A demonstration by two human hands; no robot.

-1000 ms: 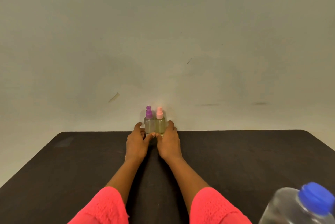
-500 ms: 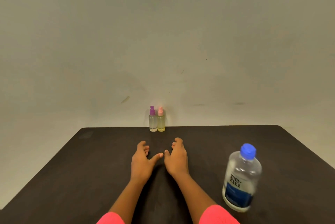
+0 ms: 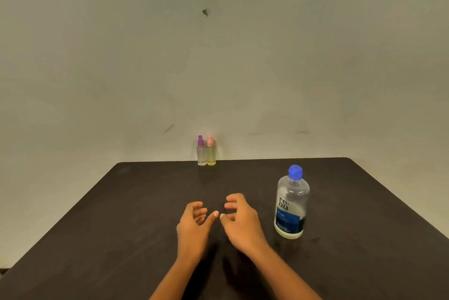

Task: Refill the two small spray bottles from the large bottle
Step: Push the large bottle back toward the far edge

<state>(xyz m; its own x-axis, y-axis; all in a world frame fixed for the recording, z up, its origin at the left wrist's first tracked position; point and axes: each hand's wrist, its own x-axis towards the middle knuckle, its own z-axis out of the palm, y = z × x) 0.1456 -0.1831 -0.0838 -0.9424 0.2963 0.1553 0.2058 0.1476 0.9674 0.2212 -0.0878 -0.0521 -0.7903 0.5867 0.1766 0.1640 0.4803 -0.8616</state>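
Found the left hand (image 3: pixel 193 226) low over the middle of the dark tabletop (image 3: pixel 109 239), fingers loosely curled, thumb stretched toward the other hand, holding nothing. Found the right hand (image 3: pixel 243 224) just beside it, fingers likewise bent and slack, empty as well. Saw the two thumb tips close together; could not judge contact between them. Could not judge contact of either hand with the tabletop. Saw bare forearms running back to the near edge of the view.

Noted the large bottle (image 3: pixel 291 205) upright on the tabletop to the right of the right hand, near it but apart: clear plastic, blue cap (image 3: pixel 295 172) on, a blue label on the lower half with "re-nu" printed above it.

Noted the two small spray bottles upright at the far edge of the tabletop, side by side, touching or nearly so, well apart from both hands. Made out the purple-topped spray bottle (image 3: pixel 201 153) on the left with clear contents and the pink-topped spray bottle (image 3: pixel 211 155) on the right with yellowish contents, both tops on.

Saw a plain pale wall (image 3: pixel 315 56) behind, with one small dark mark (image 3: pixel 206 12) high up.
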